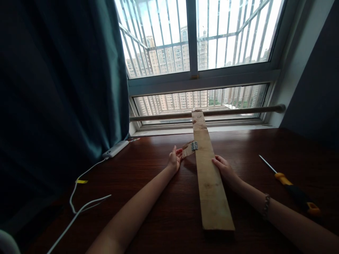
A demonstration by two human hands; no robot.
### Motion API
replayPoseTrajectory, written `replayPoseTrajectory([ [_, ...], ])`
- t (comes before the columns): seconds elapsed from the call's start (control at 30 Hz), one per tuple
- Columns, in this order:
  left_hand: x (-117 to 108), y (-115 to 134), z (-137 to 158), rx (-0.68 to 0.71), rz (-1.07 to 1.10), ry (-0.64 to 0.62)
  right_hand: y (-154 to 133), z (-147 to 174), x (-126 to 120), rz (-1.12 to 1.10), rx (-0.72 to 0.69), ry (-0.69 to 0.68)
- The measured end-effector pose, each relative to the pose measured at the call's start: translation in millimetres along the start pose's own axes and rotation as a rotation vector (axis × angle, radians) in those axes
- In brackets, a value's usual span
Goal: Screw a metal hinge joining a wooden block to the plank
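Note:
A long pale wooden board point(210, 180) runs away from me over the dark table, its far end by the window rail. A metal hinge point(195, 145) with several screws joins its left edge to a small wooden piece point(188, 150). My left hand point(175, 159) has its fingers at the outer end of that small piece, with the thumb pointing up; part of the grip is hidden. My right hand point(225, 169) holds the board's right edge, thumb on the top face and the other fingers out of sight below.
On the right of the dark red-brown table point(164, 211) lies a screwdriver point(287, 181) with a yellow and black handle. A white power strip point(116, 149) and white cable point(76, 211) are at left, beside a blue curtain point(106, 70). Behind the table, a rail point(238, 111) crosses the window.

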State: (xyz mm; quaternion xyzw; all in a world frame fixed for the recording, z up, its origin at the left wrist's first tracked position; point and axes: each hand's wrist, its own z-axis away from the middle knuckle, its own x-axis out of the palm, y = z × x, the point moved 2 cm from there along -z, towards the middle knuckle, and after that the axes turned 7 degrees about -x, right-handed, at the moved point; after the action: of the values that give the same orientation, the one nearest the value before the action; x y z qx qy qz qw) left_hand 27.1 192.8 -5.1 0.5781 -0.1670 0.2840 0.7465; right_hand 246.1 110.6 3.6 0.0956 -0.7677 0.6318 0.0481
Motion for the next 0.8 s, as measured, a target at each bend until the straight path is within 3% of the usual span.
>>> replayPoseTrajectory([
  [0.2, -6.4, -0.8, 8.8, -0.078, -0.028, -0.024, -3.4, 2.0, 3.8, -0.004, 0.016, 0.002],
  [0.8, -6.1, 5.1, 20.0, 0.004, -0.014, -0.114, -8.5, 4.9, 5.9, -0.010, -0.004, -0.004],
])
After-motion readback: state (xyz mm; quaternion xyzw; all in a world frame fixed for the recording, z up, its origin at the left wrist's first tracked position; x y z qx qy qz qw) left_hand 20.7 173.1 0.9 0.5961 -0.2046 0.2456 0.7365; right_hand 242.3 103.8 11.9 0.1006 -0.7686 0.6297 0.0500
